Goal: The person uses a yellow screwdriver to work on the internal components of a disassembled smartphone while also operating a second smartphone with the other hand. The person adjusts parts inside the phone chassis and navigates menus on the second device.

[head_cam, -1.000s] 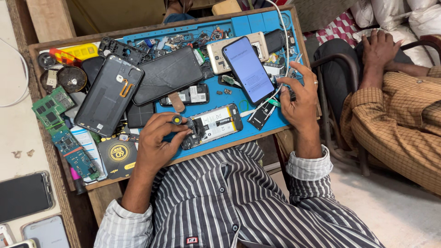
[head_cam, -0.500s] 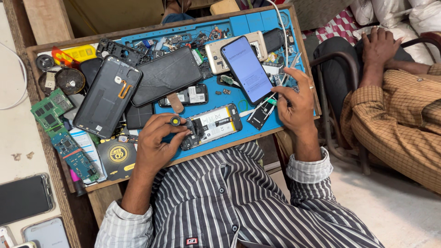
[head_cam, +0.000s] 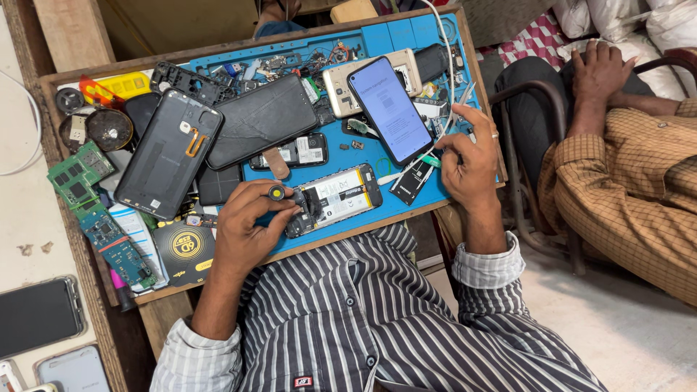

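Left hand (head_cam: 247, 229) pinches a screwdriver (head_cam: 279, 194) over the open phone (head_cam: 334, 199) mid-frame; right hand (head_cam: 468, 156) pinches tweezers (head_cam: 454, 109), ready.

Two hands are seen at the blue mat (head_cam: 396, 203): the left hand (head_cam: 247, 232) and the right hand (head_cam: 468, 163). One lit phone (head_cam: 390, 110) is counted, one opened phone (head_cam: 335, 199), one gold phone (head_cam: 372, 80), two dark back covers (head_cam: 168, 154) (head_cam: 263, 120) and three green circuit boards (head_cam: 80, 173) (head_cam: 100, 229) (head_cam: 129, 263).
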